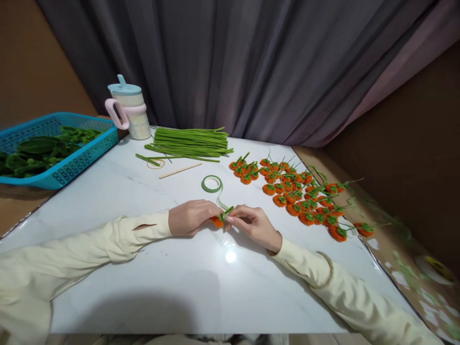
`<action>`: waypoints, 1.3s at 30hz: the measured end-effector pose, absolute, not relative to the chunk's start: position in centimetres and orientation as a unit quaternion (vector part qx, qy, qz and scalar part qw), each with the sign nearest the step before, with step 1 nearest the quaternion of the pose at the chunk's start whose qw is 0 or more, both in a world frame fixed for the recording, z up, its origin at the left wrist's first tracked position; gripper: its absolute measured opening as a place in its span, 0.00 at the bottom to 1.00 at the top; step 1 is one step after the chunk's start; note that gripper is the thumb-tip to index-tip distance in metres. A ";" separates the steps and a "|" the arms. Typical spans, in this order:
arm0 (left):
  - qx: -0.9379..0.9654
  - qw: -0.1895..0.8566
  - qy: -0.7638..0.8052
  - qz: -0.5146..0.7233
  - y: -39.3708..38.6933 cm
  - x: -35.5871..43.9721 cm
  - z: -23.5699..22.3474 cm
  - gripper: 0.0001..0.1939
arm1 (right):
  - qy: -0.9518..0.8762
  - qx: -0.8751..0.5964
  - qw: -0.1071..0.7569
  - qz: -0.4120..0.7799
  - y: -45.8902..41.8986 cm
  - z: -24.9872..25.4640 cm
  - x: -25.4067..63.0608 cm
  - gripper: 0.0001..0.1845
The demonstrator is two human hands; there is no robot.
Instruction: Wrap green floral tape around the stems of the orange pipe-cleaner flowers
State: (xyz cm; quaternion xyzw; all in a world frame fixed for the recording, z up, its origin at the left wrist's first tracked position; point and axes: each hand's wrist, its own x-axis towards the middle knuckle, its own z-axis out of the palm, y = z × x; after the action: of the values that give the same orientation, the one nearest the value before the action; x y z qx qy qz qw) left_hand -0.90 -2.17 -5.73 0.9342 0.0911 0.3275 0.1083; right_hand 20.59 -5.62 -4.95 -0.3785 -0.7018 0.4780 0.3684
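A small orange yarn pumpkin (pixel 217 221) with a green stem is held in the fingers of my left hand (pixel 194 216), low over the table's middle. My right hand (pixel 256 225) pinches at the stem's base, where the green tape (pixel 222 203) meets it. That strip of tape runs back to its roll (pixel 204 184), which lies flat just beyond my hands. My fingers partly cover the pumpkin and the tape's end.
Several finished-looking orange pumpkins (pixel 294 208) spread over the right side. Green fuzzy stems (pixel 190 143) lie bundled at the back, near a thin wooden stick (pixel 180 170) and a rubber band (pixel 155 164). A lidded tumbler (pixel 138 122) and a blue basket (pixel 86 158) of leaves stand left.
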 end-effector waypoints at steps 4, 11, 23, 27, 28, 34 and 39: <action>0.935 0.107 0.096 0.324 -2.2 -1.0 -5.8 0.13 | -0.730 -0.389 0.366 0.427 -5.6 -4.9 20.5 0.10; 0.943 0.012 0.061 0.327 -2.1 -0.9 -5.6 0.13 | -0.746 -0.392 0.369 0.391 -5.7 -4.9 20.6 0.10; 0.953 0.018 0.064 0.295 -2.0 -1.3 -5.7 0.18 | -0.757 -0.395 0.371 0.365 -5.7 -4.8 20.7 0.10; 0.954 0.016 0.061 0.295 -2.1 -1.4 -5.8 0.18 | -0.760 -0.400 0.359 0.366 -5.7 -4.8 20.6 0.08; 0.953 0.015 0.064 0.295 -2.1 -1.4 -5.8 0.18 | -0.761 -0.399 0.355 0.368 -5.7 -4.8 20.6 0.08; 0.948 0.016 0.074 0.309 -2.2 -1.3 -6.1 0.18 | -0.764 -0.399 0.346 0.372 -5.7 -4.7 20.5 0.06; 0.946 0.041 0.068 0.315 -2.1 -1.2 -6.0 0.18 | -0.772 -0.394 0.346 0.359 -5.8 -4.7 20.6 0.06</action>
State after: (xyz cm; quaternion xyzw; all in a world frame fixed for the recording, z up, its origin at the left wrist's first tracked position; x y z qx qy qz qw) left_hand -1.21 -2.12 -6.00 0.9457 0.0681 0.3150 0.0414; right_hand 20.61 -5.84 -4.72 -0.3941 -0.7720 0.3591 0.3460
